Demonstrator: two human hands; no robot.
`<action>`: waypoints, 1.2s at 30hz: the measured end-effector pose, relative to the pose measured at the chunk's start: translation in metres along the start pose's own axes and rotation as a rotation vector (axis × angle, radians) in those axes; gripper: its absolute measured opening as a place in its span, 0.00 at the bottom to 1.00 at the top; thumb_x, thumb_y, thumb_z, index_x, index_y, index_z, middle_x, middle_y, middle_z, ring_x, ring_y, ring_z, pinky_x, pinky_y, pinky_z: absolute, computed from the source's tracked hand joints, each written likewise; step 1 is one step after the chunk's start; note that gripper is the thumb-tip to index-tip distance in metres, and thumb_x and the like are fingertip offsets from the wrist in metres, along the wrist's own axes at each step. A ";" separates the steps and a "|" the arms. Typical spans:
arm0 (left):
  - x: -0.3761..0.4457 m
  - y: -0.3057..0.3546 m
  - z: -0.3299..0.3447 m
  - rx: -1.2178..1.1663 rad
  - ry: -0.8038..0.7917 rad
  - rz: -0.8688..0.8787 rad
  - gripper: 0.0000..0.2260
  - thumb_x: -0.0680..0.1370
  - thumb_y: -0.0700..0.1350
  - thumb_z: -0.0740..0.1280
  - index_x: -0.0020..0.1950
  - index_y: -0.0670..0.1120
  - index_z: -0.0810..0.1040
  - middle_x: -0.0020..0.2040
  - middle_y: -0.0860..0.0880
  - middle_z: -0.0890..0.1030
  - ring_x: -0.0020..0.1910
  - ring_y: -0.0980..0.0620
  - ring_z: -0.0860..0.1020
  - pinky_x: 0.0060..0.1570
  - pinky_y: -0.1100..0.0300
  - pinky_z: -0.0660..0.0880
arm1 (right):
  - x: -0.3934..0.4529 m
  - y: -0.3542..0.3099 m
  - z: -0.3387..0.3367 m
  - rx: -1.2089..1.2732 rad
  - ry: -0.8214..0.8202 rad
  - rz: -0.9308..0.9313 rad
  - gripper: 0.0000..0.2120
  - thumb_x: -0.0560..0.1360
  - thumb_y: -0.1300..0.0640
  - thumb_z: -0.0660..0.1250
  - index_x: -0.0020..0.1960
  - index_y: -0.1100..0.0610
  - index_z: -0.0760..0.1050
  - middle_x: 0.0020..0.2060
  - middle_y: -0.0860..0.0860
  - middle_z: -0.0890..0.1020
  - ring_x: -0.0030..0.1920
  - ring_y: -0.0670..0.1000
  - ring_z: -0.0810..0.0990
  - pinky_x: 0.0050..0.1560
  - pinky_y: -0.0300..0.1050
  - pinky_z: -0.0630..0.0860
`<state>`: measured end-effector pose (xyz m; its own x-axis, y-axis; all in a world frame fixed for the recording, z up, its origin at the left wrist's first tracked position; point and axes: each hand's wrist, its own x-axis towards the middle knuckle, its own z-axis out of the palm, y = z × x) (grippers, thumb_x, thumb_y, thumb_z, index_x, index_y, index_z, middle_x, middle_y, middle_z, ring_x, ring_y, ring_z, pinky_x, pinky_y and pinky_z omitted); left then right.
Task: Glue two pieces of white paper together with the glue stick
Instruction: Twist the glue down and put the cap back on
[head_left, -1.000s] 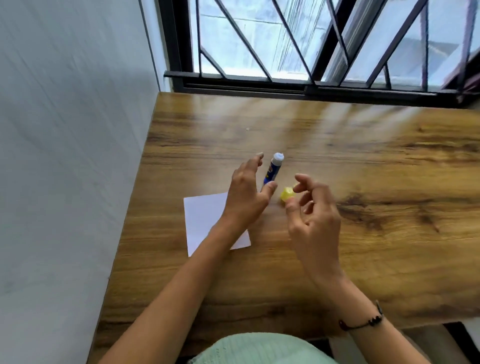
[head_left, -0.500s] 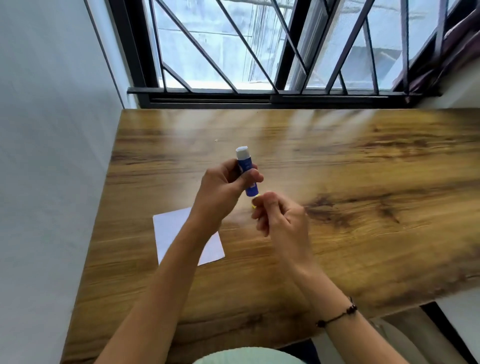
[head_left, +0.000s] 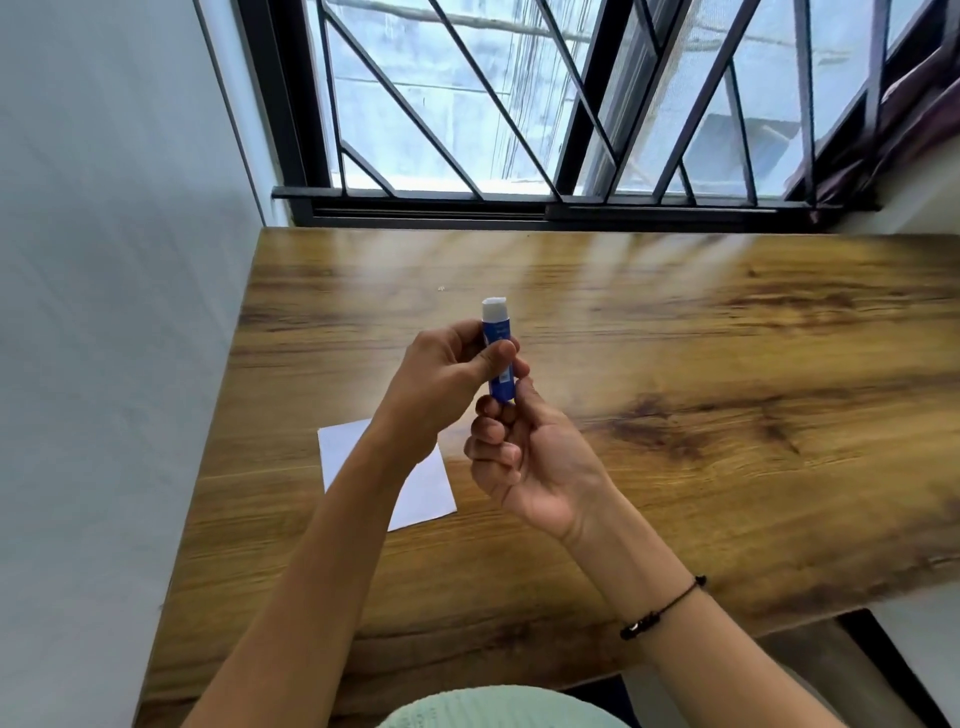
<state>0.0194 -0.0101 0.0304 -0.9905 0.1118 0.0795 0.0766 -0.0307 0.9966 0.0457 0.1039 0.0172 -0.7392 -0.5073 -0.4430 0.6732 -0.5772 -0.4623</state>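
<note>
A blue glue stick is held upright above the wooden table, its white glue end on top. My left hand grips its barrel between thumb and fingers. My right hand is closed around the stick's bottom end, which its fingers hide. The yellow cap is out of sight. White paper lies flat on the table below my left forearm, which covers part of it. I cannot tell whether it is one sheet or two.
A grey wall runs along the table's left edge. A barred window stands behind the far edge. The near edge of the table is close to my body, and its right corner drops off at the lower right.
My left hand has lifted the glue stick off the table and stood it upright. My right hand picked up the yellow cap, then closed on the stick's base.
</note>
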 end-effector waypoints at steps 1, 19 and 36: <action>0.000 0.001 -0.001 0.008 -0.004 0.002 0.03 0.76 0.40 0.65 0.45 0.45 0.78 0.39 0.47 0.83 0.41 0.52 0.82 0.51 0.57 0.79 | -0.001 0.000 0.001 0.011 -0.001 -0.003 0.22 0.77 0.43 0.55 0.35 0.58 0.71 0.22 0.50 0.72 0.19 0.44 0.67 0.17 0.34 0.63; -0.002 0.002 -0.001 0.019 0.059 0.007 0.02 0.75 0.43 0.66 0.43 0.48 0.78 0.38 0.49 0.83 0.37 0.53 0.82 0.39 0.61 0.78 | 0.003 0.012 0.006 0.101 0.050 -0.244 0.09 0.69 0.56 0.66 0.42 0.63 0.78 0.30 0.54 0.79 0.28 0.47 0.77 0.31 0.38 0.76; -0.005 0.004 0.002 0.074 0.082 0.021 0.01 0.74 0.44 0.67 0.43 0.49 0.78 0.39 0.48 0.84 0.37 0.52 0.82 0.38 0.61 0.78 | 0.003 0.013 0.005 0.184 0.045 -0.293 0.12 0.71 0.55 0.65 0.50 0.63 0.75 0.32 0.56 0.80 0.30 0.48 0.79 0.33 0.38 0.79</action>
<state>0.0245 -0.0088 0.0340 -0.9944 0.0300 0.1015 0.1027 0.0420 0.9938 0.0523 0.0912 0.0138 -0.8959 -0.2772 -0.3471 0.4148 -0.8016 -0.4305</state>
